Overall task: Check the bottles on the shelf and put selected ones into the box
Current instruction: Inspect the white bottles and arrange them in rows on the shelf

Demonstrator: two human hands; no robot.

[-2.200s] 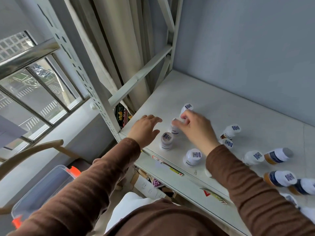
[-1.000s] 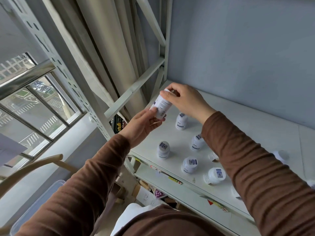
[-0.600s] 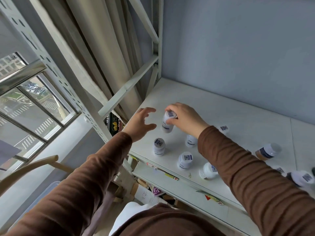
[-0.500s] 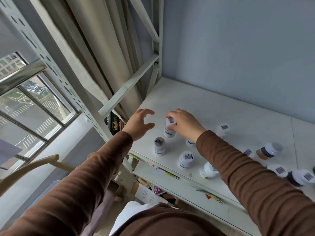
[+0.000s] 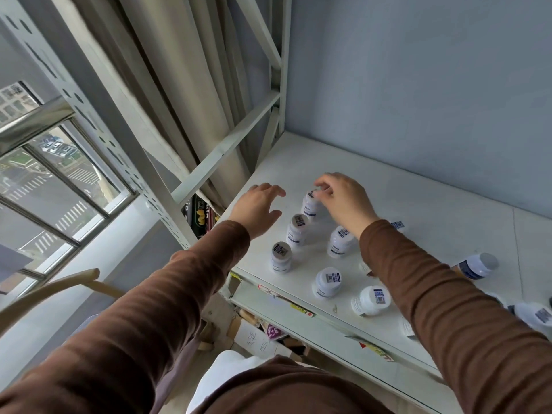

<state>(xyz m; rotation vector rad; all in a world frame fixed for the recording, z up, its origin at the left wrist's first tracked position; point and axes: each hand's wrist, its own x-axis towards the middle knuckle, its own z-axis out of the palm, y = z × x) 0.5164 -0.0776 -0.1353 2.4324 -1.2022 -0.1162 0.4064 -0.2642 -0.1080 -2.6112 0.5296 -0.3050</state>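
Several white bottles with barcode labels on their caps stand on the white shelf [image 5: 433, 198]. My right hand [image 5: 343, 204] reaches over the group, and its fingertips pinch the cap of the farthest white bottle [image 5: 310, 206], which stands upright on the shelf. Just in front of it are three more upright bottles [image 5: 297, 231], [image 5: 280, 256], [image 5: 340, 242]. My left hand [image 5: 258, 210] hovers with spread fingers left of them and holds nothing. The box is out of view.
Two more white bottles [image 5: 327, 282], [image 5: 370, 300] stand near the shelf's front edge. An amber bottle with a blue label [image 5: 476, 265] lies at the right. The perforated shelf post [image 5: 89, 115] and a curved wooden chair back [image 5: 44, 291] are on the left.
My right hand lifted one white bottle up to my left hand, then brought it down again and stood it on the shelf. My left hand let go and opened.
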